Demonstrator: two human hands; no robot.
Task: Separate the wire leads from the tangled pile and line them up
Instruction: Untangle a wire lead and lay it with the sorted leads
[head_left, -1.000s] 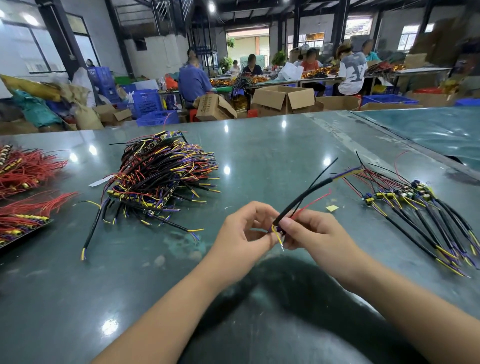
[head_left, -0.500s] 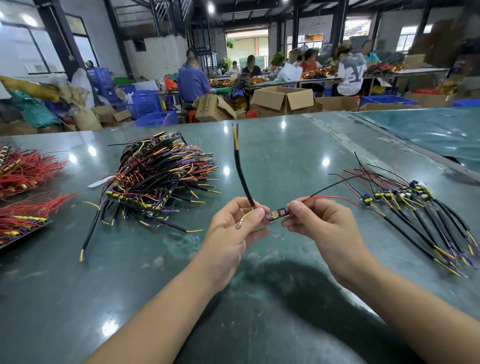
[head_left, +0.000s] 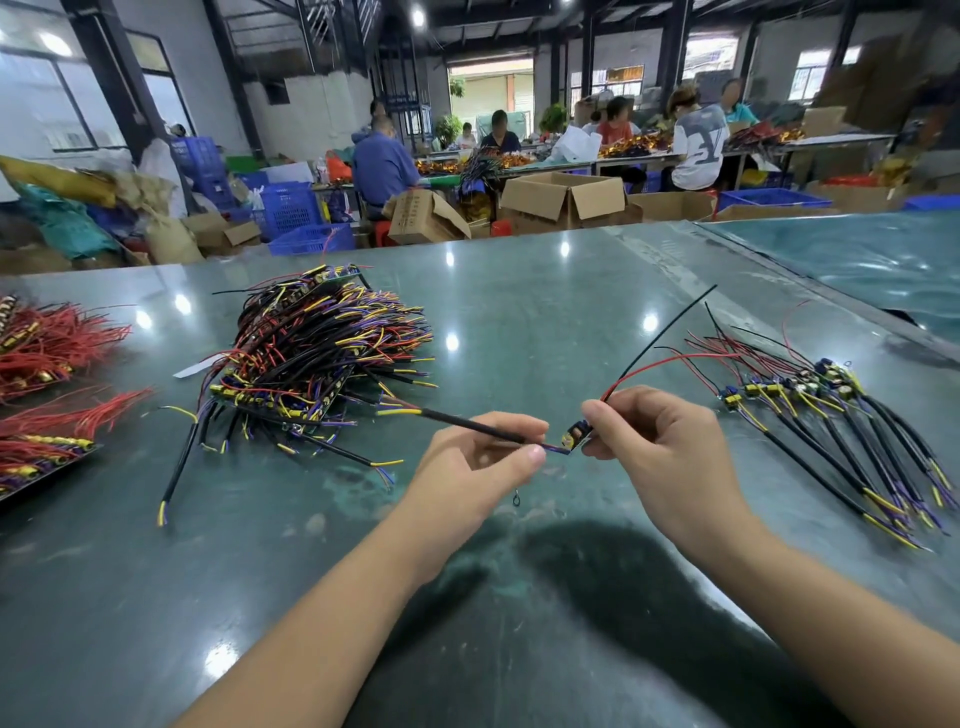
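Between the tangled pile (head_left: 311, 358) and the lined-up row (head_left: 841, 431) we hold one wire lead (head_left: 563, 441) above the table (head_left: 519, 291). Our left hand (head_left: 470, 467) pinches its black cable; our right hand (head_left: 660, 447) pinches the small board, right of the pile.

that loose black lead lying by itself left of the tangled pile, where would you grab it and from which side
Probably by the black sheath near its middle, coming from above on the near-left side. The lead lies flat and diagonal on the table, its lower yellow-tipped end free, while its upper end runs into the tangled pile, so pull down and left.
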